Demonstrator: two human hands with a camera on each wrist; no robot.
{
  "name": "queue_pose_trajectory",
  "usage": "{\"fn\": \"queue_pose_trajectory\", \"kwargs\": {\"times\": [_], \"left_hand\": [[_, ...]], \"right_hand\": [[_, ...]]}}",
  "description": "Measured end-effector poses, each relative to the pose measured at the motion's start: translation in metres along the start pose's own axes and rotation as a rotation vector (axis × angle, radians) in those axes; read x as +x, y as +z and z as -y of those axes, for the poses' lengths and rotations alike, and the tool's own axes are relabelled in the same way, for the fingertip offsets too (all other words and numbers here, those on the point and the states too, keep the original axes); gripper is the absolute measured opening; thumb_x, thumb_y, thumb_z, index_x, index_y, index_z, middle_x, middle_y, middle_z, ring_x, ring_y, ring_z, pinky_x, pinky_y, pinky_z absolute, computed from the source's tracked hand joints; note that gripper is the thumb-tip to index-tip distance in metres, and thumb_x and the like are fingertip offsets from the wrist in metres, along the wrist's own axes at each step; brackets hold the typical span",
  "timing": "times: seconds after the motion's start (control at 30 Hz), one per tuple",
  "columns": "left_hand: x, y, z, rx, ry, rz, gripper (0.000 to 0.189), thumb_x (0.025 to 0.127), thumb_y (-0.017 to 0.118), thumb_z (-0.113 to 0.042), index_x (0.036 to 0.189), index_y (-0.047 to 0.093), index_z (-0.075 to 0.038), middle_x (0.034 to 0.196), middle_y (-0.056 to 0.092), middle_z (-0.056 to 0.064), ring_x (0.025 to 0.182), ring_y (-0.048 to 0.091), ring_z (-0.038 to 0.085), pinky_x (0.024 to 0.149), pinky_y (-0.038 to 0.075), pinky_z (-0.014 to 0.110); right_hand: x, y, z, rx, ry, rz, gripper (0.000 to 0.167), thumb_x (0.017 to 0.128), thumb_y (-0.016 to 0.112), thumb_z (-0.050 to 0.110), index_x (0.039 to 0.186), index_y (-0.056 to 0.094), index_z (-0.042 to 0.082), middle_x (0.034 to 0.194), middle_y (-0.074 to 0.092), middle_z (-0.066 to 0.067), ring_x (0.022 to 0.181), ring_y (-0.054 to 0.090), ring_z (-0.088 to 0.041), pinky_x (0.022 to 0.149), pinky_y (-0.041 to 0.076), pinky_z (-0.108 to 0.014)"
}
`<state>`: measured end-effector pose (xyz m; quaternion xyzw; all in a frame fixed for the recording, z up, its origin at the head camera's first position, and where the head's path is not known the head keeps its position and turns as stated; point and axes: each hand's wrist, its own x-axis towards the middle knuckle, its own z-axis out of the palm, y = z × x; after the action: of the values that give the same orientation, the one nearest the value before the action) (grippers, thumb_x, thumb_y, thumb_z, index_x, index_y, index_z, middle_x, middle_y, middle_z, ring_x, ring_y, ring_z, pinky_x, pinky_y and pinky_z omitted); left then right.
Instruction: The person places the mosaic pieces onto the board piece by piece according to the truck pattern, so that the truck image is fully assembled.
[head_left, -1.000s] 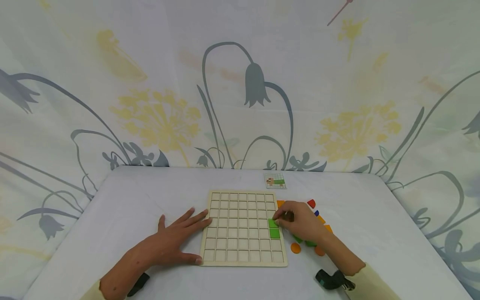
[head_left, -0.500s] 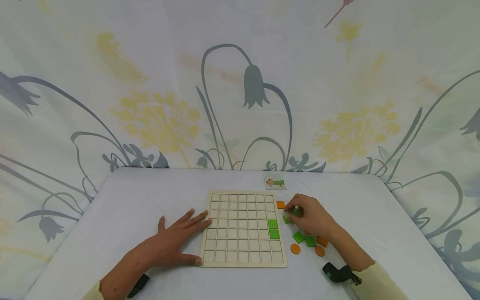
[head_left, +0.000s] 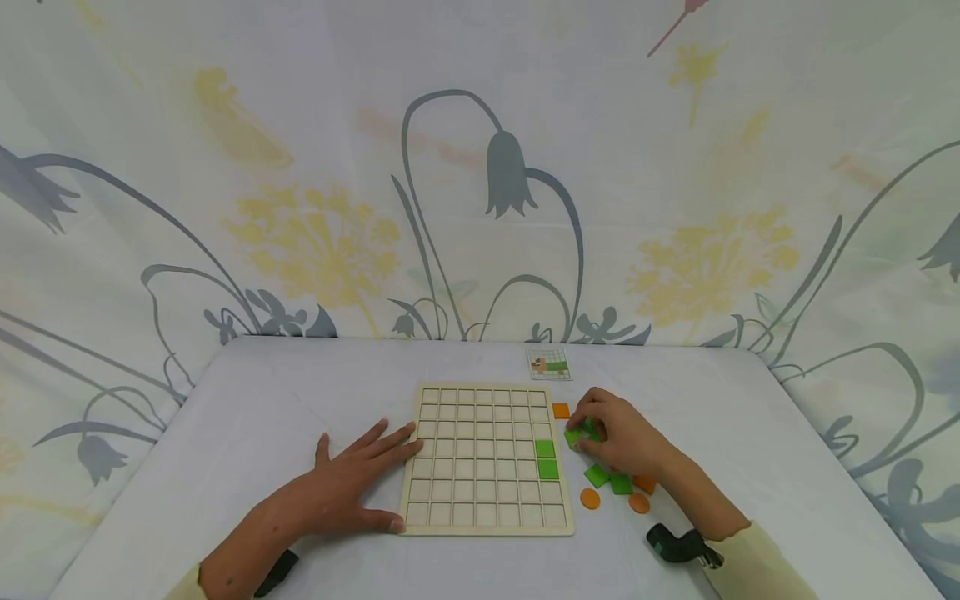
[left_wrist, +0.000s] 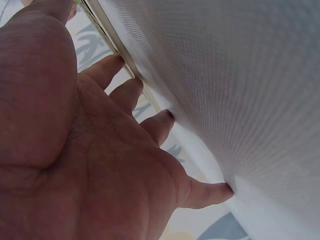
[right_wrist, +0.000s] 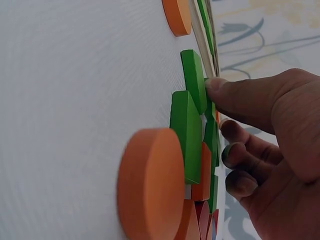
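Observation:
A wooden grid board [head_left: 487, 530] lies flat on the table, with two green square tiles [head_left: 547, 459] set in cells by its right edge. My left hand [head_left: 352, 483] rests with fingers spread, fingertips at the board's left edge and thumb near its lower left corner. Right of the board, my right hand [head_left: 618, 433] pinches a green square tile [head_left: 573, 438] between thumb and index finger, low among the loose tiles. In the right wrist view the thumb [right_wrist: 250, 97] meets that tile, while the index finger is hidden and the other fingers curl loosely.
Green tiles [head_left: 597, 476], orange discs [head_left: 590, 498] and an orange tile [head_left: 645, 483] lie near my right wrist. Another orange square tile [head_left: 561, 410] sits against the board's right edge. A small picture card [head_left: 550, 364] lies behind the board. Patterned cloth hangs behind the table.
My right hand has left the green tiles on the board and moved right to the loose pile, its fingers now closed in on a green tile there. The left hand stays still.

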<state>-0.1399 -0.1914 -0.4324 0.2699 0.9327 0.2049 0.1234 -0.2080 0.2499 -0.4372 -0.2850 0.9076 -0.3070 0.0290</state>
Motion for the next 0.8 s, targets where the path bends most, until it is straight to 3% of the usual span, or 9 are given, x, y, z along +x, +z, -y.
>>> {"fn": "queue_pose_trajectory", "kwargs": {"times": [0.37, 0.63, 0.8], "left_hand": [[-0.0006, -0.0011, -0.0009, 0.004, 0.000, 0.000, 0.100, 0.083, 0.078, -0.070, 0.167, 0.036, -0.035, 0.176, 0.024, -0.009, 0.164, 0.015, 0.033, 0.102, 0.002, 0.095], [-0.0008, -0.0008, 0.0004, -0.005, 0.007, 0.000, 0.100, 0.083, 0.077, -0.071, 0.167, 0.035, -0.036, 0.176, 0.023, -0.009, 0.164, 0.015, 0.034, 0.102, 0.001, 0.095], [-0.0010, -0.0004, 0.0015, -0.009, 0.018, -0.004, 0.100, 0.084, 0.076, -0.071, 0.167, 0.034, -0.035, 0.176, 0.023, -0.008, 0.164, 0.015, 0.034, 0.102, 0.001, 0.095]], "right_hand": [[0.0009, -0.0002, 0.0013, -0.034, -0.007, 0.007, 0.016, 0.090, 0.085, 0.008, 0.097, 0.072, 0.015, 0.105, 0.057, 0.001, 0.074, 0.049, -0.009, 0.069, 0.045, -0.026], [0.0000, -0.0036, 0.0041, 0.014, 0.079, 0.045, 0.021, 0.090, 0.084, 0.008, 0.101, 0.067, 0.014, 0.082, 0.058, 0.005, 0.067, 0.050, -0.010, 0.063, 0.046, -0.026], [0.0004, -0.0074, 0.0063, 0.054, 0.072, 0.064, 0.018, 0.092, 0.081, 0.005, 0.098, 0.068, 0.015, 0.080, 0.059, 0.005, 0.065, 0.051, -0.009, 0.062, 0.047, -0.026]]}}
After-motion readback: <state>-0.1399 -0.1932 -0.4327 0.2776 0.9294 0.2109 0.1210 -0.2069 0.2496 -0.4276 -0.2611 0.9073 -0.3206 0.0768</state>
